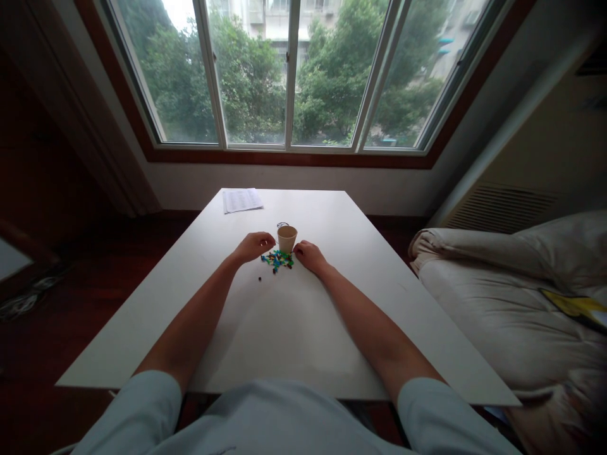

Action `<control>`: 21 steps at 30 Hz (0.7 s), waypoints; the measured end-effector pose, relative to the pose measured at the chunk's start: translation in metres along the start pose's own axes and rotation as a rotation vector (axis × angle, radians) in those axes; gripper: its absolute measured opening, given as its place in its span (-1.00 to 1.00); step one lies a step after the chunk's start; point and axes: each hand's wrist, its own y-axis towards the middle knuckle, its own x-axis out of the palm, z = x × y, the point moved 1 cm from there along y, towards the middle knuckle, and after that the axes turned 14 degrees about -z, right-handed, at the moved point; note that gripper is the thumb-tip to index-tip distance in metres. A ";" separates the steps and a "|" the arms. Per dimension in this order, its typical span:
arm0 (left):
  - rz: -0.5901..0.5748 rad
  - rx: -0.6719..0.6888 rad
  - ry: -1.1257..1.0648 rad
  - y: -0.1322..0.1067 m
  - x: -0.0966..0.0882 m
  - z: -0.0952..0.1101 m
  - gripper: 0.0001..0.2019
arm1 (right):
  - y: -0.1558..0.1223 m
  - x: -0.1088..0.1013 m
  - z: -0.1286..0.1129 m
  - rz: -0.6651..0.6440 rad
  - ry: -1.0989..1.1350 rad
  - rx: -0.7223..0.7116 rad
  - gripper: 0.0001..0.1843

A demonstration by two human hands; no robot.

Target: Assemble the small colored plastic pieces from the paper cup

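Note:
A small tan paper cup [287,238] stands upright on the white table [294,328]. In front of it lies a little heap of coloured beads [278,259], blue, green and yellow, with one dark bead apart to the left. My left hand [255,246] rests on the table left of the heap, its fingers curled in a pinch toward the cup; what it pinches is too small to name. My right hand [308,255] lies right of the heap, fingers curled and touching the beads' edge.
A printed sheet of paper [241,200] lies at the table's far left. A small dark loop sits behind the cup. A bed with pale bedding [516,297] stands close on the right. Windows span the wall ahead; dark floor lies left.

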 end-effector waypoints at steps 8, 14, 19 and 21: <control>0.275 -0.032 -0.139 0.033 0.011 0.018 -0.81 | -0.003 0.000 0.000 0.006 -0.078 0.097 -0.75; 0.317 -0.067 -0.161 0.057 0.015 0.015 -0.79 | -0.002 -0.002 0.000 -0.017 -0.117 0.108 -0.72; 0.332 -0.087 -0.098 0.053 0.017 0.012 -0.78 | 0.000 -0.002 -0.002 -0.013 -0.119 0.112 -0.69; 0.341 -0.099 -0.059 0.047 0.017 0.009 -0.77 | 0.001 -0.002 -0.003 -0.017 -0.116 0.111 -0.70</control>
